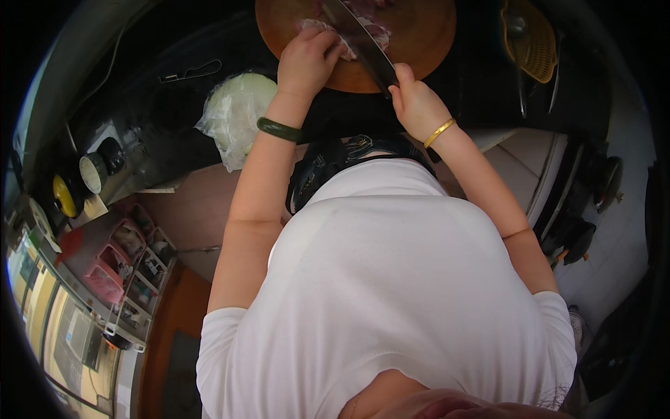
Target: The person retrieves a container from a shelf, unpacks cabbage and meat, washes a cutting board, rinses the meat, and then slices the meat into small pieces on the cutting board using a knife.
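A round wooden cutting board [424, 47] lies on the black countertop, cut off by the top of the view. Pieces of raw meat [379, 34] rest on it. My right hand [419, 102] grips a kitchen knife [366, 50], whose broad dark blade slants up and left across the meat. The blade hides part of the meat beneath it. With bent fingers, my left hand [311, 60] presses on the near left part of the meat, left of the blade. Beside my left wrist sits a cut pale green melon or gourd [243, 110] in clear plastic wrap.
A yellow plastic colander [531, 42] with a metal ladle [518, 31] in it lies at the right. A looped wire utensil [191, 72] is on the counter at the left. Bowls [93, 173] stand further left, above a rack with pink baskets [107, 272].
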### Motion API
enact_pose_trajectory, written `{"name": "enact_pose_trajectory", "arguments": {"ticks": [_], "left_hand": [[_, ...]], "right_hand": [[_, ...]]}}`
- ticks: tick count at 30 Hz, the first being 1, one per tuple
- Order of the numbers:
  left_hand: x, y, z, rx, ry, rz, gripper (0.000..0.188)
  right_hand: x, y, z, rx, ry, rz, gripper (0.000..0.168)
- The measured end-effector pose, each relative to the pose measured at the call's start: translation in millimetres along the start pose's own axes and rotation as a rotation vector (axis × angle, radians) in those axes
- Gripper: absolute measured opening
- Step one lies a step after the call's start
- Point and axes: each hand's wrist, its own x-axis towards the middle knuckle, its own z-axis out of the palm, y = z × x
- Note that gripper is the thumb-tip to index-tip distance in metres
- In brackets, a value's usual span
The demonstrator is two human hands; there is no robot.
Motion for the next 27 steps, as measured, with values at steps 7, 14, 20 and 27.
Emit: {"name": "enact_pose_trajectory", "arguments": {"ticks": [7,14,20,27], "left_hand": [[2,-6,-1,-0.039,-0.044,0.018,0.013],[4,-6,-4,-0.08,-0.052,0.061,0.012],[2,-10,-4,-0.062,-0.066,0.036,0.01],[-6,-9,-6,-0.02,-0.118,0.048,0.009]], "right_hand": [[10,-6,11,0.025,0.027,-0.009,0.029],[87,-16,38,-0.032,0.251,-0.159,0.024],[20,-9,26,-0.153,0.013,0.025,0.022],[32,-28,31,-0.217,0.053,-0.021,0.021]]}}
